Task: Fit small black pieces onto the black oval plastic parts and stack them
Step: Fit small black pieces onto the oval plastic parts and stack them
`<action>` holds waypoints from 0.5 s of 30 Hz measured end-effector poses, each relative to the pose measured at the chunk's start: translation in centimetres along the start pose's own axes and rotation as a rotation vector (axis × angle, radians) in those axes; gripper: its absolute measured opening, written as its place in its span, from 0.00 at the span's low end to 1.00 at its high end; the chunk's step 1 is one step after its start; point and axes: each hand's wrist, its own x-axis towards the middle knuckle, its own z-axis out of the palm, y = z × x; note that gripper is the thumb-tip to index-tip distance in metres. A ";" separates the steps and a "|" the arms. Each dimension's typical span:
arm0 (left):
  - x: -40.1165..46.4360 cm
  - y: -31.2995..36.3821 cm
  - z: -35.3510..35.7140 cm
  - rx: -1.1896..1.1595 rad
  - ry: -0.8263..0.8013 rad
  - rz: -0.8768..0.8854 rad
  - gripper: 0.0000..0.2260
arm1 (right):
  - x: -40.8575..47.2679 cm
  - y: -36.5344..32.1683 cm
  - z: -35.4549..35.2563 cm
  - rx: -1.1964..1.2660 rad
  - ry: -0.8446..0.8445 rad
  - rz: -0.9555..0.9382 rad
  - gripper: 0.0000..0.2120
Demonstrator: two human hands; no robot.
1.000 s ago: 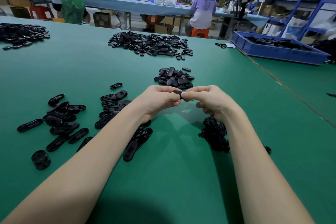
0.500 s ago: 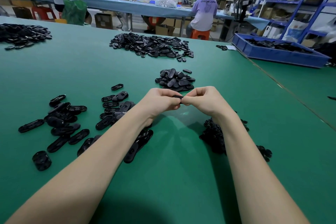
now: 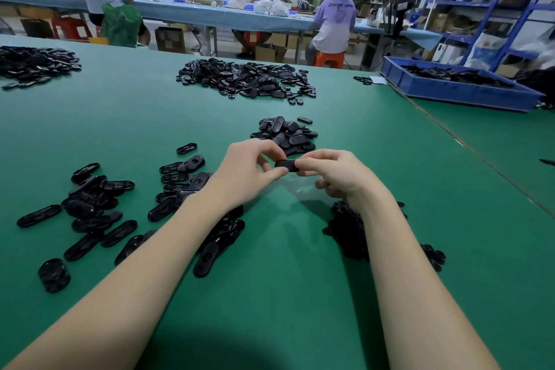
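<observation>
Both hands meet above the green tabletop (image 3: pixel 285 294), mid-frame. Left hand (image 3: pixel 244 173) and right hand (image 3: pixel 336 173) each pinch an end of one black oval part (image 3: pixel 286 165), held level between fingertips. Loose oval parts (image 3: pixel 90 207) scattered at 9 o'clock, under and beside the left forearm. Heap of small black pieces (image 3: pixel 350 228) at 4 o'clock, partly behind the right wrist. Small pile of ovals (image 3: pixel 285 132) at 12 o'clock, just beyond the hands. Blue bin (image 3: pixel 456 90) at 2 o'clock, far edge.
</observation>
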 end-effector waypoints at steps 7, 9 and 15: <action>3.1 -1.7 1.2 0.216 0.142 0.008 0.08 | 0.0 0.0 -0.5 -0.012 -0.025 0.045 0.12; 5.3 -1.4 1.6 0.256 0.199 -0.024 0.08 | 0.0 0.0 -0.5 -0.026 -0.037 0.038 0.11; 11.0 -1.1 3.1 0.469 0.150 -0.074 0.09 | 0.1 0.2 -0.9 -0.064 -0.055 0.036 0.12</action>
